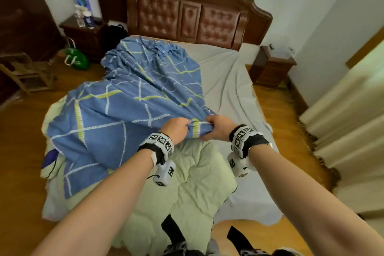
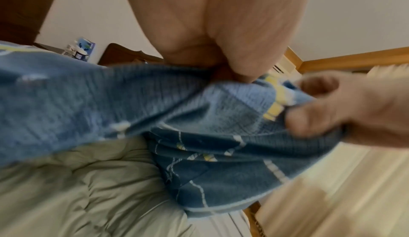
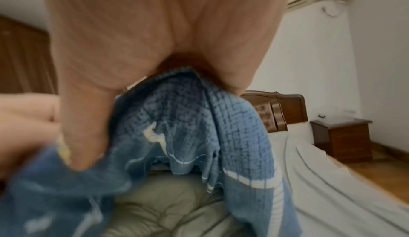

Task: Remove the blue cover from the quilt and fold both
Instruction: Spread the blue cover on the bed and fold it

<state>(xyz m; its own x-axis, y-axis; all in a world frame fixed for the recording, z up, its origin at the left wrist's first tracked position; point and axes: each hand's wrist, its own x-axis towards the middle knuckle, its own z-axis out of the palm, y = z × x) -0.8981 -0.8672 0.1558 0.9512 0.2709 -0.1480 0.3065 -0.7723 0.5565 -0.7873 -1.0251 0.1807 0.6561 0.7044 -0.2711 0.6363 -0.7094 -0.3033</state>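
Blue cover (image 1: 124,97) is bunched at its near edge in both grips: left hand (image 1: 176,129) and right hand (image 1: 218,128) clench it side by side. Beyond them it drapes over the bed (image 1: 224,72); beneath lies the pale green quilt (image 1: 197,183).

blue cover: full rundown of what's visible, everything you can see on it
The blue cover is thin woven-looking fabric, mid blue with a grid of broken white lines and some yellow-green ones. It lies rumpled and bunched toward the headboard, spread over the bed's left half. The left hand and right hand grip its near edge side by side, lifting it into a ridge. Its near part lies on the pale green quilt, which shows bare in front; whether any quilt is inside cannot be told.
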